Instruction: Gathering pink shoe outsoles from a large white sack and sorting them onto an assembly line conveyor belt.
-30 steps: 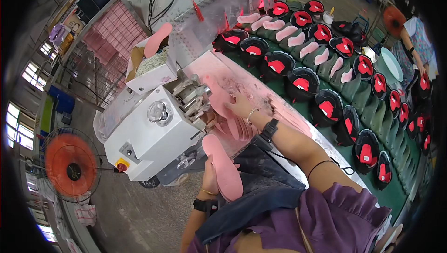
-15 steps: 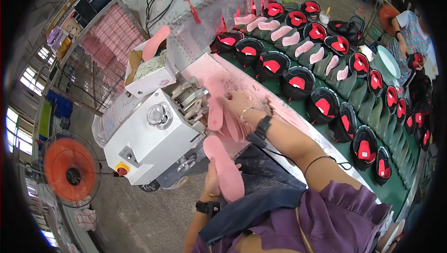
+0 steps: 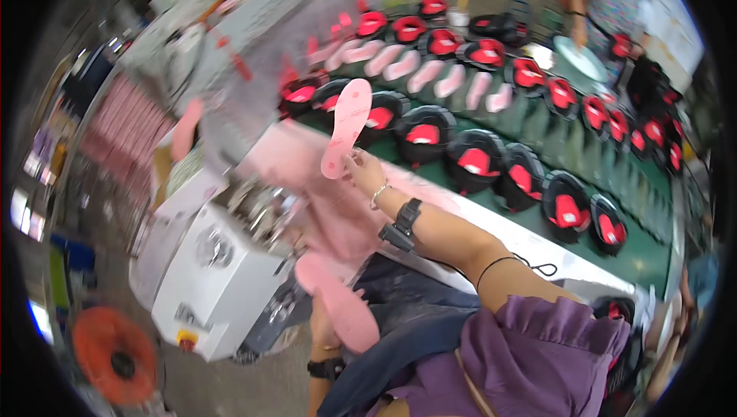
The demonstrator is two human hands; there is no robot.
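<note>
A pink insole [image 3: 349,121] is up in the air over the near corner of the workbench, its heel end pinched in the fingers of my right hand [image 3: 368,174]. Lower down, by my lap, my left hand [image 3: 322,326] is closed round a second pink insole [image 3: 342,306], which hides part of the fingers. To the left stands a white machine [image 3: 223,267] with a dial and metal rollers, blurred. Between it and my right arm lies a pink-dusted work surface [image 3: 334,210].
Rows of black shoe uppers with red linings [image 3: 426,134] and several pink insoles [image 3: 399,65] line the green conveyor [image 3: 649,267]. An orange fan [image 3: 115,355] stands at lower left. A co-worker [image 3: 606,2] handles an upper at far right, near a pale green basin [image 3: 580,60].
My right hand has lifted an insole from beside the machine's rollers and carried it up toward the conveyor. The left hand keeps hold of its insole. The whole view has shifted.
</note>
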